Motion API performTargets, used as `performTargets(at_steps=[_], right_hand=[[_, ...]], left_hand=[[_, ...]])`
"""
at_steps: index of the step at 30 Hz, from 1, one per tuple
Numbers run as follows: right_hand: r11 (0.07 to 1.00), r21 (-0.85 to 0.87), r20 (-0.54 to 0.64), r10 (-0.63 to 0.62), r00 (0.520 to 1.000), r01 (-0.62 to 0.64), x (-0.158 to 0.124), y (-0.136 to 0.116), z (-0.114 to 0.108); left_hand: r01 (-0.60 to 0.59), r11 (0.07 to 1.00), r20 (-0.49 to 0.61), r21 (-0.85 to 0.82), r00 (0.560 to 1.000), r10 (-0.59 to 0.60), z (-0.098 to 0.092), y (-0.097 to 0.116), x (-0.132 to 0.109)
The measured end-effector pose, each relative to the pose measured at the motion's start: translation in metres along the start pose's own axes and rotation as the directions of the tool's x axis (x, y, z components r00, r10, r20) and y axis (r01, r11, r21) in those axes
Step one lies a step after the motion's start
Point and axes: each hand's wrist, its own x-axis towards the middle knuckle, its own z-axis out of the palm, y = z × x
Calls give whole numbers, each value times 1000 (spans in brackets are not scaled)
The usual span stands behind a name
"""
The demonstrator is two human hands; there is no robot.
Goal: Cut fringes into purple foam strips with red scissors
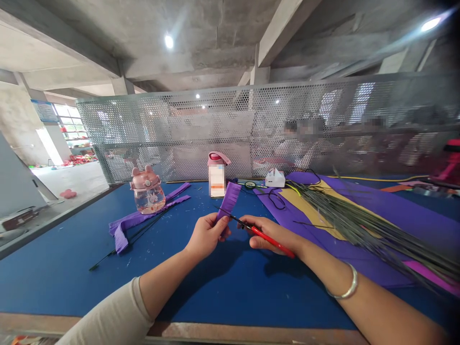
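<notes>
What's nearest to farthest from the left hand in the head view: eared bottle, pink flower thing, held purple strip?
1. Held purple strip: in the left hand.
2. Eared bottle: on the table, leftward.
3. Pink flower thing: beyond the table's left edge.

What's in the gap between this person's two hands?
In the head view, the dark blades of the red-handled scissors, held in the right hand, bridge the gap to the purple strip in the left hand.
</notes>
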Motion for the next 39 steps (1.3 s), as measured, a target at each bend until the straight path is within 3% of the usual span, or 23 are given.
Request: performTargets(at_steps=[5,13,22,39], right_hand=[[996,81,32,-29,999,27,0,0,0],[997,-71,-79,25,997,-31,1,8,2],[984,-157,-126,67,990,-87,0,7,0],[975,-177,-144,111,983,-136,-1,6,-4]], left_hand=[[-17,1000,15,-5,1000,17,0,0,0],[-19,1000,18,4,1000,19,-1,1,0],[-14,1000,3,4,1000,14,-2,-1,0],[38,997,36,-64,999,-35,-1,0,-1]])
